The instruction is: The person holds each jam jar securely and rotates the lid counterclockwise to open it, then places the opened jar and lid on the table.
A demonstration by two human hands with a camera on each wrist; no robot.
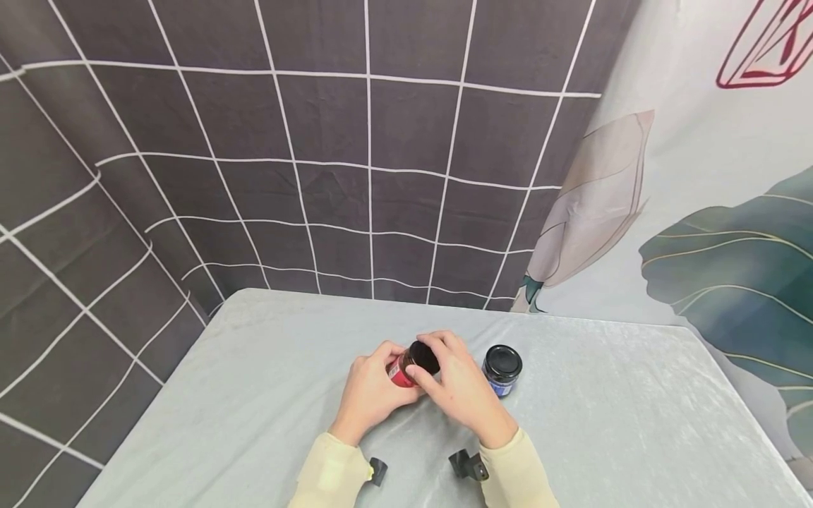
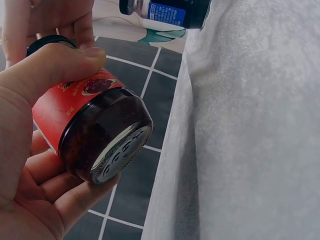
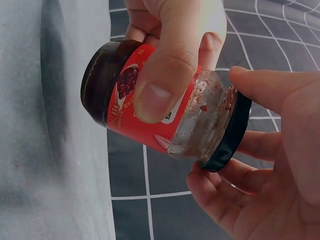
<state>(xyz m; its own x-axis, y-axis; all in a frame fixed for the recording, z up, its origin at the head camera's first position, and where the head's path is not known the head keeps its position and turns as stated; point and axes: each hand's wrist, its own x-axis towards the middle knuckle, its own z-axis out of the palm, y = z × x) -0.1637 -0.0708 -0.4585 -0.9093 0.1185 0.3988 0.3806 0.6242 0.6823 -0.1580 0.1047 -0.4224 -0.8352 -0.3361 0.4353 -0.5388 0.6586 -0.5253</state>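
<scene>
A glass jar with a red label (image 3: 150,100) and dark contents is held tilted above the table. My left hand (image 1: 373,389) grips its body, thumb across the label and fingers beneath. At the other end, the thumb and fingers of my right hand (image 1: 462,384) pinch the rim of the dark lid (image 3: 230,140), which sits on the jar's mouth. Bits of the contents cling to the bare glass below the lid. In the left wrist view the jar's base (image 2: 122,152) faces the camera. A second jar with a blue label (image 1: 502,370) and black lid stands just right of my right hand.
A pale grey cloth (image 1: 635,395) covers the table, with some creases. Behind it hangs a dark curtain with a white grid (image 1: 406,197), and a leaf-patterned white curtain (image 1: 718,268) is at the right. Black wrist mounts (image 1: 468,466) stick out from the sleeves.
</scene>
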